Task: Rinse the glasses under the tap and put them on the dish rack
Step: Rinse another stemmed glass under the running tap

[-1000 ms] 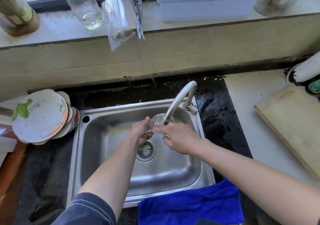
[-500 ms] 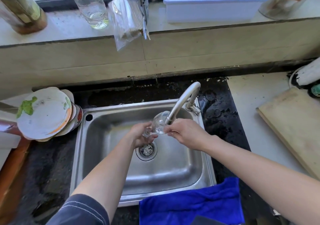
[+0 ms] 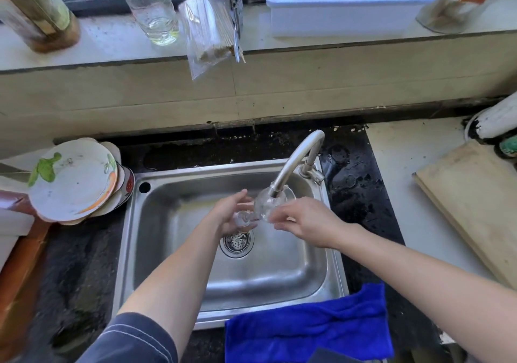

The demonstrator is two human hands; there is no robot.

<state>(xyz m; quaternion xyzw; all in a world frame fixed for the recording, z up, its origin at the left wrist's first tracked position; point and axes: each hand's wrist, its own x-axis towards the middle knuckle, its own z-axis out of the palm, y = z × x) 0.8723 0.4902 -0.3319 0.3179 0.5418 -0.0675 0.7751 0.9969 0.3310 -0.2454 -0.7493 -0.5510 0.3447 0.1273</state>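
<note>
A clear stemmed glass [image 3: 267, 204] lies tilted under the spout of the curved steel tap [image 3: 296, 161], over the steel sink [image 3: 179, 195]. My left hand [image 3: 230, 213] grips its foot and stem from the left. My right hand [image 3: 305, 220] holds the bowl from the right with its fingertips. A tall clear glass [image 3: 152, 7] stands on the window ledge at the back left. No dish rack is in view.
A stack of plates [image 3: 74, 178] leans at the sink's left. A blue cloth [image 3: 305, 332] hangs over the front rim. A wooden board [image 3: 472, 203] lies at right. On the ledge are a plastic bag of sticks [image 3: 208, 31], a white box [image 3: 344, 2] and jars.
The glass has turned a little between my hands, and its bowl now sits right under the spout. The camera view has shifted slightly.
</note>
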